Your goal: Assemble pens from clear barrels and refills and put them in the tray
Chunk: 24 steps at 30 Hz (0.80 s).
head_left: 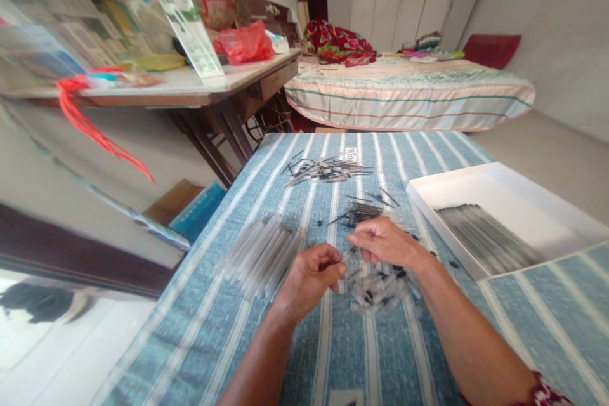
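Observation:
My left hand [311, 276] and my right hand [383, 242] meet over a blue striped cloth [304, 342], both with fingers curled in a pinch. Between their fingertips is a small clear piece [346, 258], too blurred to name. Under the right hand lies a heap of short clear caps [378, 288]. A bundle of clear tubes [261, 254] lies left of my left hand. Thin dark refills [361, 210] lie just beyond my right hand, and a second scattered pile of refills [326, 169] lies farther back.
A white tray [480, 187] with a row of finished dark pens [485, 238] sits at the right. A cluttered table [190, 85] with red bags stands at the left, a bed [409, 92] behind. Boxes [197, 206] lie on the floor at the left.

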Each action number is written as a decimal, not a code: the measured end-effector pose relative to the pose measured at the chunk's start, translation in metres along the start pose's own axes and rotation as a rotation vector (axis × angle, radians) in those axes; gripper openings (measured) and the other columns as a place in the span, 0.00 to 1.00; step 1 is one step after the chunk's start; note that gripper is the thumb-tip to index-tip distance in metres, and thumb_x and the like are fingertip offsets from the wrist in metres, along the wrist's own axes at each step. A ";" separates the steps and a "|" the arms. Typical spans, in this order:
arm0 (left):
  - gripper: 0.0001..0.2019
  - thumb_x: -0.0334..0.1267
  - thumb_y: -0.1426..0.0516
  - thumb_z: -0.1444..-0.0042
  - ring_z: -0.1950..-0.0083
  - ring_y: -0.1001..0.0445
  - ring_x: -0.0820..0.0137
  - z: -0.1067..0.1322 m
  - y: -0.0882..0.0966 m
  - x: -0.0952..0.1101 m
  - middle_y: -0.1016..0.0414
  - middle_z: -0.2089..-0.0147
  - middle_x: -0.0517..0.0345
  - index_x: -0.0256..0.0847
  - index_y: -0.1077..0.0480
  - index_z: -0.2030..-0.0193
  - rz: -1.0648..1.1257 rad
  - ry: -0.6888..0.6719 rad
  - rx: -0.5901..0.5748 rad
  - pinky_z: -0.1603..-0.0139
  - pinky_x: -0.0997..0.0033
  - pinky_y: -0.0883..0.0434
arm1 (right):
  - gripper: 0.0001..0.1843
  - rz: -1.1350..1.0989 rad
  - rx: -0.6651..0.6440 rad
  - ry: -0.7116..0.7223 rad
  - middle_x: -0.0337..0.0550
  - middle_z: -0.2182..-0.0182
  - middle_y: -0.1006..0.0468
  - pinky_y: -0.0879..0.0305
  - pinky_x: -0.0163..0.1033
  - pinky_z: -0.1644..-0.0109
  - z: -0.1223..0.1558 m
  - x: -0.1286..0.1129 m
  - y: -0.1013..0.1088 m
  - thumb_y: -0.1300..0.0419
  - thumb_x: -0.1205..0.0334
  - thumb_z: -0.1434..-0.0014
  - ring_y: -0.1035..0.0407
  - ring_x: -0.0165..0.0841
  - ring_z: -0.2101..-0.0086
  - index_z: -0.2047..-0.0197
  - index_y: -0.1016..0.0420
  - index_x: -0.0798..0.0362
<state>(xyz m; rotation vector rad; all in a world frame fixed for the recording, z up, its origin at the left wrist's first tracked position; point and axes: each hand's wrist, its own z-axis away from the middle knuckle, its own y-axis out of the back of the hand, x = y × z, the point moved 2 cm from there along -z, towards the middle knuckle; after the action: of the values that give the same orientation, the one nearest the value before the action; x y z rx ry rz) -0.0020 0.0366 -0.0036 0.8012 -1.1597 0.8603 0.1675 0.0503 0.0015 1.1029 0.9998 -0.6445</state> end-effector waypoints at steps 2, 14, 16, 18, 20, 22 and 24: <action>0.04 0.33 0.43 0.55 0.80 0.36 0.77 0.000 0.000 -0.002 0.32 0.79 0.65 0.38 0.37 0.72 -0.022 0.000 -0.002 0.78 0.77 0.39 | 0.16 -0.014 -0.032 0.009 0.34 0.84 0.31 0.42 0.28 0.81 0.000 0.001 0.000 0.44 0.51 0.46 0.36 0.25 0.83 0.76 0.33 0.55; 0.07 0.36 0.46 0.52 0.76 0.42 0.75 -0.001 -0.001 -0.003 0.42 0.80 0.65 0.38 0.35 0.77 -0.447 -0.146 0.022 0.76 0.76 0.46 | 0.15 0.071 -0.011 0.042 0.33 0.86 0.33 0.45 0.28 0.81 -0.002 0.002 -0.003 0.46 0.56 0.45 0.38 0.24 0.85 0.80 0.36 0.54; 0.08 0.36 0.47 0.51 0.76 0.43 0.75 0.000 -0.001 -0.001 0.43 0.80 0.65 0.39 0.36 0.79 -0.515 -0.173 0.027 0.76 0.76 0.46 | 0.15 0.080 0.002 0.033 0.33 0.87 0.33 0.45 0.28 0.81 -0.002 0.002 -0.003 0.46 0.56 0.45 0.39 0.24 0.85 0.80 0.36 0.54; 0.10 0.36 0.47 0.51 0.77 0.44 0.76 0.000 0.000 0.000 0.45 0.81 0.66 0.39 0.37 0.80 -0.551 -0.198 0.029 0.76 0.76 0.47 | 0.15 0.073 0.015 0.013 0.32 0.87 0.33 0.46 0.28 0.82 -0.002 0.003 -0.004 0.46 0.56 0.45 0.39 0.24 0.86 0.80 0.36 0.54; 0.10 0.36 0.47 0.50 0.77 0.44 0.76 0.001 0.000 -0.001 0.45 0.81 0.66 0.39 0.36 0.81 -0.565 -0.221 0.025 0.76 0.77 0.48 | 0.16 0.058 0.020 -0.002 0.32 0.87 0.33 0.46 0.28 0.82 -0.002 0.003 -0.004 0.46 0.55 0.45 0.39 0.24 0.86 0.80 0.37 0.54; 0.09 0.36 0.46 0.51 0.77 0.42 0.75 0.000 0.000 -0.001 0.41 0.81 0.65 0.39 0.34 0.79 -0.583 -0.244 0.047 0.76 0.77 0.46 | 0.17 0.042 0.017 0.002 0.32 0.87 0.33 0.45 0.28 0.82 -0.002 0.003 -0.004 0.46 0.54 0.45 0.39 0.24 0.86 0.80 0.37 0.54; 0.08 0.36 0.45 0.51 0.75 0.39 0.74 0.000 0.001 -0.001 0.37 0.79 0.63 0.39 0.32 0.79 -0.609 -0.264 0.093 0.75 0.76 0.45 | 0.19 0.020 0.034 0.008 0.33 0.87 0.32 0.44 0.29 0.81 -0.002 0.004 0.000 0.46 0.51 0.44 0.38 0.25 0.86 0.81 0.37 0.54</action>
<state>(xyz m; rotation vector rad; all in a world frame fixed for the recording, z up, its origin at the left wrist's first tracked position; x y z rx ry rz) -0.0035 0.0372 -0.0046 1.2874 -1.0169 0.3073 0.1686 0.0523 -0.0025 1.1451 0.9863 -0.6438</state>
